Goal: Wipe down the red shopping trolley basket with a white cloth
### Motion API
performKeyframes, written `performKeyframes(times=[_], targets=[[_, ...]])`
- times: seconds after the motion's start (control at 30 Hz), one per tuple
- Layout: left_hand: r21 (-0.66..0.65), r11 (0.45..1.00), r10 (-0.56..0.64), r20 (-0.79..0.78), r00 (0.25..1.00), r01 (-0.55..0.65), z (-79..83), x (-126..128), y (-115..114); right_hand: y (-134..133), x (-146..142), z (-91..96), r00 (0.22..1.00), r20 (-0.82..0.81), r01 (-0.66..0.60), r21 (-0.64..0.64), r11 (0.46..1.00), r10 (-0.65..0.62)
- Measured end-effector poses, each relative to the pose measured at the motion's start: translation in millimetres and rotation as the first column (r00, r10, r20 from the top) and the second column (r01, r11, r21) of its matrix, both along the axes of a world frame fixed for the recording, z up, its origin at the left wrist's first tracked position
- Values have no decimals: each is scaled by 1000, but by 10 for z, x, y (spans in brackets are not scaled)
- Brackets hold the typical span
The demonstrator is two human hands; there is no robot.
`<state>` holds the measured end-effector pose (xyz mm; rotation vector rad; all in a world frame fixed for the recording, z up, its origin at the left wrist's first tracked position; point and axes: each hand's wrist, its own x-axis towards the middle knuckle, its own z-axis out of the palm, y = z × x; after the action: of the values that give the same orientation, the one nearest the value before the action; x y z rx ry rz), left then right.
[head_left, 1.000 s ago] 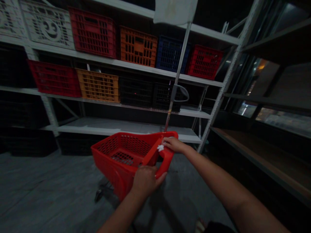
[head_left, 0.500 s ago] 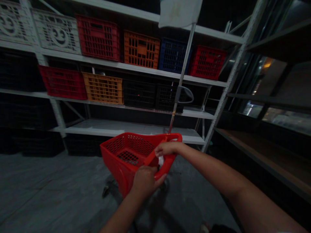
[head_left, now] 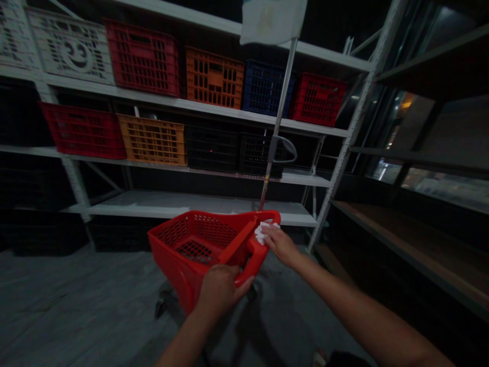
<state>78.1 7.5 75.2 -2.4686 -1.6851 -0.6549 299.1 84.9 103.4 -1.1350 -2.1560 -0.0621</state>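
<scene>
Holding a white cloth (head_left: 260, 233) in your right hand (head_left: 280, 243), you have it against the far end of the red handle (head_left: 255, 264), at 5 o'clock from the centre of view. Your left hand (head_left: 219, 288), between 6 and 7 o'clock, is curled around the handle's near end. The red cart (head_left: 179, 280) sits at 7 o'clock on the floor, its basket facing 10 o'clock.

I'd judge you mid-job: cloth and handle meet at that far end, while the stretch nearer your left hand has no cloth on it. Nothing on the plastic tells which parts are done, so how much is left can't be read.

Your right fingertips blend into the cloth, making the exact hold hard to see, and your left fingers are partly hidden. The basket hides most of the undercarriage; one wheel (head_left: 161, 306) shows dimly at 7 o'clock. The white sheet (head_left: 273, 21) atop the pole (head_left: 281, 107) is cut off at 12 o'clock. Dark crates (head_left: 32, 237) towards 8 o'clock sink into shadow, and whatever lies past the wooden shelves (head_left: 420, 250) at 3 o'clock is blurred.
</scene>
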Motion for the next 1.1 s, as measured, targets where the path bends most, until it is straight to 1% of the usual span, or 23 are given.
performKeyframes(times=[0.07, 0.13, 0.17, 0.23, 0.27, 0.37, 0.43, 0.47, 0.5, 0.6, 0.63, 0.67, 0.7, 0.77, 0.83, 0.87, 0.9, 0.97, 1.03, 1.1], targets=[[-3, 1000, 0, 2, 1000, 0, -7, -5, -11, -226, -45, -183, 997, 51, -50, -46, 998, 53], [7, 1000, -7, 9, 1000, 6, -14, -14, -32, -330, -14, -244, 992, 92, -88, -48, 995, 92], [19, 1000, -15, 12, 1000, 15, -15, -15, -46, -322, 23, -236, 987, 115, -109, -47, 993, 114], [47, 998, -33, 11, 999, 33, -13, -7, -78, -198, 107, -175, 981, 149, -115, -49, 992, 121], [64, 997, -35, 6, 999, 34, -10, 4, -92, -101, 142, -136, 983, 153, -94, -56, 994, 101], [116, 993, -31, -8, 999, 32, -10, 51, -112, 144, 167, -47, 991, 128, 45, -97, 994, -32], [149, 988, -28, -4, 1000, 29, -21, 69, -104, 144, 100, -34, 989, 116, 99, -102, 990, -87], [164, 986, -27, 0, 1000, 27, -29, 66, -96, 85, 50, -42, 990, 118, 87, -91, 992, -76], [179, 984, -27, 3, 1000, 26, -39, 55, -87, -2, -3, -57, 991, 128, 46, -74, 996, -36], [222, 973, -56, -1, 998, 55, -77, -20, -66, -260, -108, -98, 970, 183, -156, -36, 987, 160], [240, 969, -68, -1, 998, 66, -91, -52, -64, -292, -112, -94, 960, 196, -196, -33, 980, 199], [259, 963, -76, 2, 997, 73, -104, -82, -64, -279, -101, -75, 957, 204, -202, -37, 979, 205], [279, 957, -80, 9, 997, 74, -116, -109, -67, -221, -79, -39, 962, 205, -174, -48, 984, 180], [308, 949, -79, 25, 997, 68, -134, -145, -79, 1, -26, 78, 974, 215, -42, -107, 993, 65], [315, 946, -87, 29, 996, 73, -143, -160, -95, 291, -5, 224, 962, 269, 101, -203, 974, -44], [312, 947, -91, 28, 995, 77, -145, -163, -101, 434, -18, 293, 950, 304, 147, -247, 958, -67], [308, 948, -93, 28, 995, 80, -146, -166, -106, 565, -49, 352, 939, 337, 173, -286, 943, -70], [297, 951, -95, 27, 995, 83, -149, -177, -108, 775, -153, 423, 924, 380, 179, -342, 922, -39], [284, 956, -90, 29, 996, 78, -155, -200, -104, 905, -285, 435, 916, 401, 168, -384, 908, 0], [270, 961, -74, 29, 997, 64, -159, -233, -99, 964, -403, 410, 914, 405, 157, -401, 902, 21]])
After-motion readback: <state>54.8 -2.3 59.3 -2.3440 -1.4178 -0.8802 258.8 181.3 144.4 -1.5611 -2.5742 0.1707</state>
